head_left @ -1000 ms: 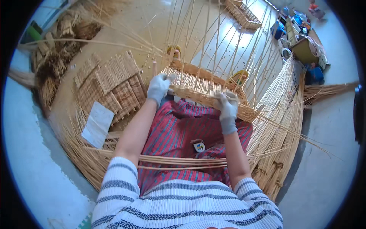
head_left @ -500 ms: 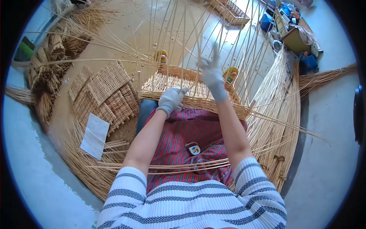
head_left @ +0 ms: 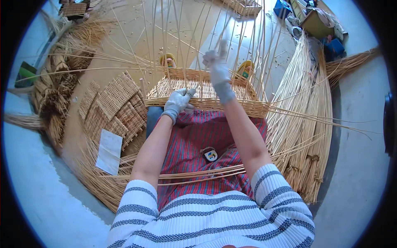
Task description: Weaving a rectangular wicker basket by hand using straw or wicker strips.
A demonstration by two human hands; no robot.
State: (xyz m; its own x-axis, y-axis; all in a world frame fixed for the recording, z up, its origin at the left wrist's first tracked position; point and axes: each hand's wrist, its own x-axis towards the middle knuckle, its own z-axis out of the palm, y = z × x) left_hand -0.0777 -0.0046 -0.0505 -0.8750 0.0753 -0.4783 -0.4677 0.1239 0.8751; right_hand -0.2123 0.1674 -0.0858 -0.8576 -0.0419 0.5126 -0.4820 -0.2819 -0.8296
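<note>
A half-woven wicker basket (head_left: 215, 104) rests across my lap, its woven base facing up and long upright stakes (head_left: 178, 37) rising from its rim. My left hand (head_left: 179, 102), in a pale work glove, is closed on the near rim left of the middle, thumb on the inner side by a stake. Above the basket, right of the middle, my gloved right hand (head_left: 217, 72) is raised among the stakes. Motion smears its fingers, so what they hold cannot be made out. Loose weaving strands (head_left: 314, 118) trail off the basket's right corner.
Woven wicker panels (head_left: 118, 97) lie at left beside a white paper sheet (head_left: 109, 151). Bundles of pale rods (head_left: 295, 99) spread at right. Several loose rods (head_left: 202, 172) cross my lap over a striped red apron (head_left: 186, 144). Another basket (head_left: 244, 6) stands at the far side.
My right hand has moved left over the basket and its fingers have drawn in somewhat. My left hand keeps its place on the near rim. The whole view has shifted slightly.
</note>
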